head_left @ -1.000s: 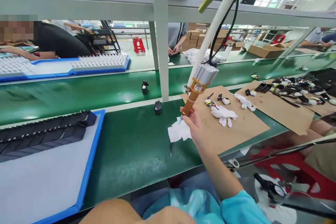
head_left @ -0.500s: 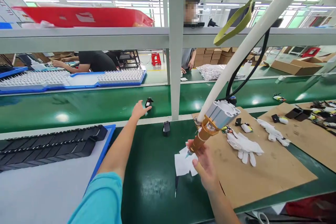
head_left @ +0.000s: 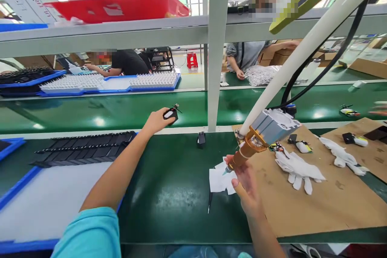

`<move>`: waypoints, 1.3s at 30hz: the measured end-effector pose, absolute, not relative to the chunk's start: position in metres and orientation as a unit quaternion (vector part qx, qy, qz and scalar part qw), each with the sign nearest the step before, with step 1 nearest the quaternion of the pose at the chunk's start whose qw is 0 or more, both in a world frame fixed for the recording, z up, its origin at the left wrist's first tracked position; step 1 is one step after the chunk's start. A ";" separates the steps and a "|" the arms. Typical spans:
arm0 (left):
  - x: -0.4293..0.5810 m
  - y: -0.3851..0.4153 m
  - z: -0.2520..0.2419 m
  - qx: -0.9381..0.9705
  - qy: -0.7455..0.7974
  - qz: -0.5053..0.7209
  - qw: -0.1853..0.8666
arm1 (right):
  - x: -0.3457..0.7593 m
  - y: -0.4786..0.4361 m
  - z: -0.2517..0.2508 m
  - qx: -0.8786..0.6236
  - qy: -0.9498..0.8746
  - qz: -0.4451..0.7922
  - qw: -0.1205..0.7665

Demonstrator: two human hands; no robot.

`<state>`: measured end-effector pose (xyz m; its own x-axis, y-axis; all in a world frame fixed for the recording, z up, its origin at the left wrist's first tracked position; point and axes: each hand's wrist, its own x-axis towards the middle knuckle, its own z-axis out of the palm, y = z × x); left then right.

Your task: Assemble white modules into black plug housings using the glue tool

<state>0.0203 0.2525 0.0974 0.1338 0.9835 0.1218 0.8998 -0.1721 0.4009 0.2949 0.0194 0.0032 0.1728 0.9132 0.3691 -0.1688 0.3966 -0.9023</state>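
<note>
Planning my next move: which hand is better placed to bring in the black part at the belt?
Probably left: the left hand has its fingers on the black part, while the right hand is at the orange tool, farther away.

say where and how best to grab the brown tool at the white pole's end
The brown tool is probably best gripped round its cylindrical barrel, from the near side, where the right hand is. The barrel slants down to a thin nozzle, better left alone, and the metal block and pole crowd its upper end.
</note>
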 end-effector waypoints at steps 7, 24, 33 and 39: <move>0.022 0.071 0.061 0.813 0.533 0.096 0.215 | 0.295 0.018 0.013 -0.347 -0.497 0.405 0.685; 0.019 0.026 0.004 0.745 0.427 0.175 0.483 | 0.260 0.026 0.042 -0.314 -0.461 0.429 0.711; 0.023 0.040 0.008 0.770 0.358 0.147 0.508 | 0.238 0.029 0.052 -0.275 -0.406 0.510 0.707; 0.028 0.031 0.004 0.780 0.387 0.188 0.454 | 0.230 0.030 0.053 -0.240 -0.394 0.522 0.718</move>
